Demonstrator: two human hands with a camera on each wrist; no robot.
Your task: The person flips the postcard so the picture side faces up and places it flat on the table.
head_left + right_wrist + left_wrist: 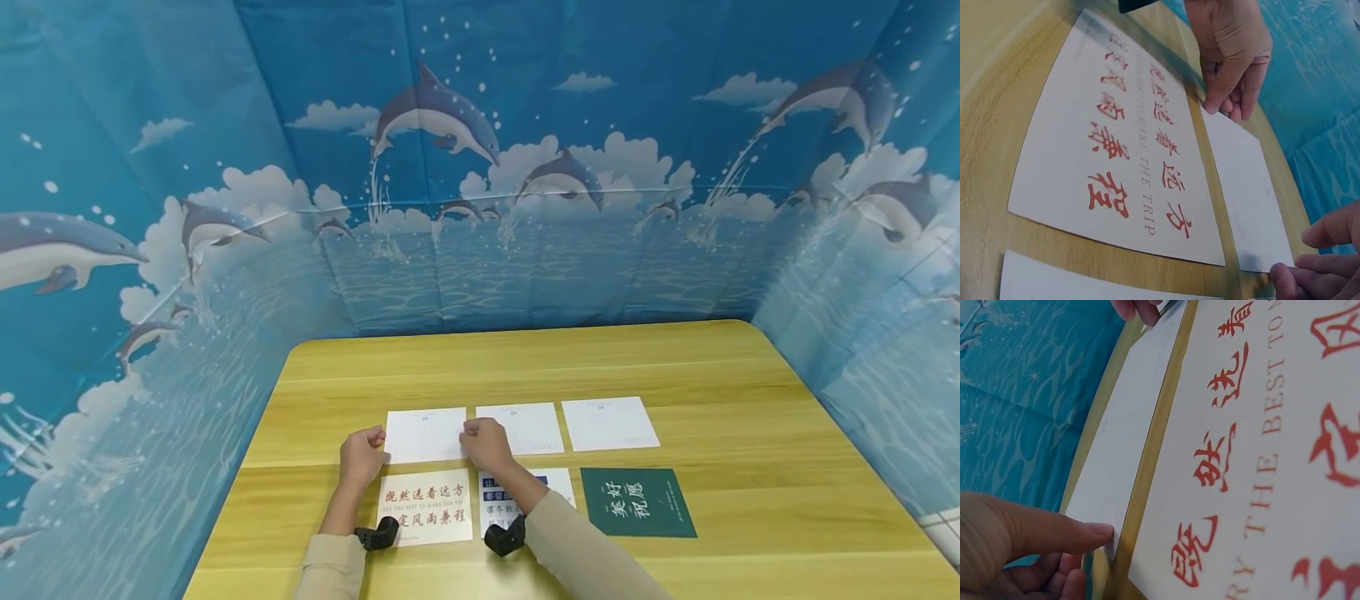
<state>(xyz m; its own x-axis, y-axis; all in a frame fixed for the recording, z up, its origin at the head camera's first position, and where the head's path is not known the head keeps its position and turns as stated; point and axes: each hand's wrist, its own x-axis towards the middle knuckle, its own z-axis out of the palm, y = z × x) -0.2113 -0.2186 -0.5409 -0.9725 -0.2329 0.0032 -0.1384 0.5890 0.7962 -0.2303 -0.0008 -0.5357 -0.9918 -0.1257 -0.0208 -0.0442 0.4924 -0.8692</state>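
Observation:
A blank-looking white postcard lies in the back row at the left. My left hand pinches its left end near the front corner; the thumb lies on its face, with the other fingers curled by the edge. At the opposite end is my right hand, its fingertips right at the card's edge and its thumb held apart from them. Just in front lies a cream postcard with red lettering, untouched by either hand.
Two more white cards, one in the middle and one at the right, continue the back row. In front are a blue-and-white lettered card, partly under my right arm, and a green card. A dolphin-print curtain borders the wooden table.

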